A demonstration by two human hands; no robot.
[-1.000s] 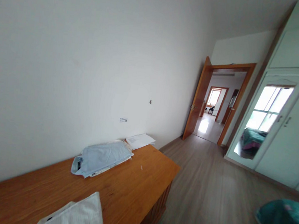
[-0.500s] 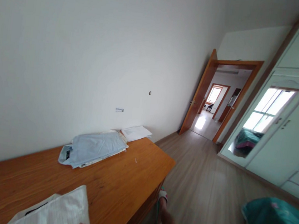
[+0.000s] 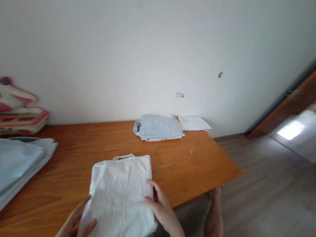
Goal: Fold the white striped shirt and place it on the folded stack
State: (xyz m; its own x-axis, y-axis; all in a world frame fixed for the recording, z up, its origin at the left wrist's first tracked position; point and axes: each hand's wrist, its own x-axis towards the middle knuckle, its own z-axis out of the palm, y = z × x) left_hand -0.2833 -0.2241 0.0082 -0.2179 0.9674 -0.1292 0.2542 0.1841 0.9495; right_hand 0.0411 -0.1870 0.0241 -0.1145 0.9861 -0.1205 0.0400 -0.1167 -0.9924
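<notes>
A folded white shirt with thin stripes (image 3: 120, 198) lies at the near edge of a wooden table (image 3: 85, 152), partly hanging over it. My left hand (image 3: 75, 227) grips its lower left corner, thumb on top. My right hand (image 3: 162, 206) holds its right edge, fingers spread on the cloth. Farther back on the table, by the wall, rests a folded light blue shirt (image 3: 158, 128), with white paper (image 3: 193, 123) just to its right.
A pile of pale blue and white cloth (image 3: 0, 169) covers the table's left end. Behind it a red and white patterned bag (image 3: 5, 107) leans on the wall. My bare leg (image 3: 215, 220) stands by the table's right corner. An open wooden door (image 3: 306, 89) is at the right.
The view has swung left and down from the doorway to the table. The white shirt and both hands, earlier only at the bottom edge, are now in full view.
</notes>
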